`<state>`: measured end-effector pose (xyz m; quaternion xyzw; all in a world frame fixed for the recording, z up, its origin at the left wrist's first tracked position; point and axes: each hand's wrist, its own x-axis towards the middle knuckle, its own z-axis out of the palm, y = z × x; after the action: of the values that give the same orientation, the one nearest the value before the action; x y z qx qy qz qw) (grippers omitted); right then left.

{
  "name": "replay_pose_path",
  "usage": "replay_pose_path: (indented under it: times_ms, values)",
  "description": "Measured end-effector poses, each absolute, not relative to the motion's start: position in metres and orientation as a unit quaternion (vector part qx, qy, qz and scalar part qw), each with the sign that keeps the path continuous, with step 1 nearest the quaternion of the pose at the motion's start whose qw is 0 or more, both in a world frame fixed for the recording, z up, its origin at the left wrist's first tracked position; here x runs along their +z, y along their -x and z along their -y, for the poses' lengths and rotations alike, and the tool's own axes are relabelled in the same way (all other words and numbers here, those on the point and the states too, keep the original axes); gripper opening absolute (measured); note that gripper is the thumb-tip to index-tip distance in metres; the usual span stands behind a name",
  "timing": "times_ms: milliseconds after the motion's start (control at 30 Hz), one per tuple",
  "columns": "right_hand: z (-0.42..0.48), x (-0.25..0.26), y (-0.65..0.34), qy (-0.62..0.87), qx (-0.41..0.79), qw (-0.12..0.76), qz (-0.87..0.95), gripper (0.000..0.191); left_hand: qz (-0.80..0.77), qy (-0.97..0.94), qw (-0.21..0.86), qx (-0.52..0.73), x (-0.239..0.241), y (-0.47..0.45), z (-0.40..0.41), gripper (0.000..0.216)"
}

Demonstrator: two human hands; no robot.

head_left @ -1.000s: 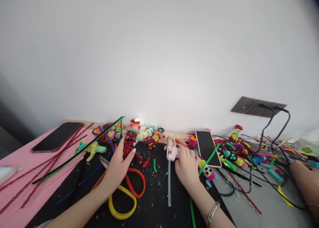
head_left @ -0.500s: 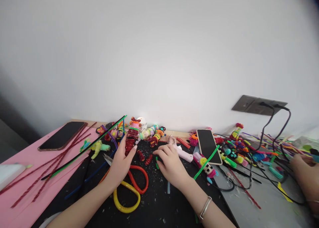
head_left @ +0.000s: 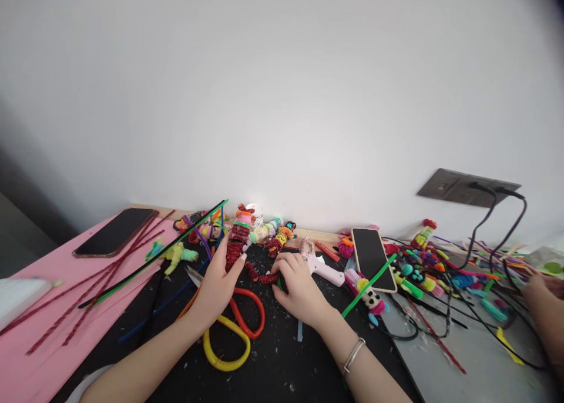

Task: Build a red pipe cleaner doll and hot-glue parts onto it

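Note:
My left hand (head_left: 220, 282) is wrapped round a pipe-cleaner doll (head_left: 240, 232) with a dark red tinsel body and a pink and orange head, holding it upright. Beside its base lie short red tinsel pipe-cleaner coils (head_left: 252, 271). My right hand (head_left: 299, 286) is low over the black mat, fingers curled and closed at the end of one coil; its palm side is hidden. A bit of green pipe cleaner (head_left: 281, 283) shows by the right thumb. Scissors with red and yellow handles (head_left: 227, 343) lie below the left hand. A pale pink glue gun (head_left: 326, 271) rests beyond the right hand.
A dark phone (head_left: 115, 231) and long red pipe cleaners (head_left: 99, 291) lie on pink board at left. Another phone (head_left: 373, 259), finished dolls and a heap of pipe cleaners (head_left: 423, 268) are at right. Cables run from a wall socket (head_left: 467, 187). Another person's hand (head_left: 544, 297) is far right.
My right hand has come down and its fingers have closed at the red coil, which has turned more level. The left hand still holds the doll. The view has shifted slightly.

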<state>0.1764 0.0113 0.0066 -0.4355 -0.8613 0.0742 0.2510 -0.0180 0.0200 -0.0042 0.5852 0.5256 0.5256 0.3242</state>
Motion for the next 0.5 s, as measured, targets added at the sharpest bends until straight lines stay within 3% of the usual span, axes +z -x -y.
replay_pose_path:
  times_ms: [500]
  values:
    - [-0.011, -0.004, -0.179, 0.446, 0.206, 0.444, 0.75, 0.022, -0.513, -0.579, 0.358, 0.522, -0.004, 0.018, -0.019, 0.059]
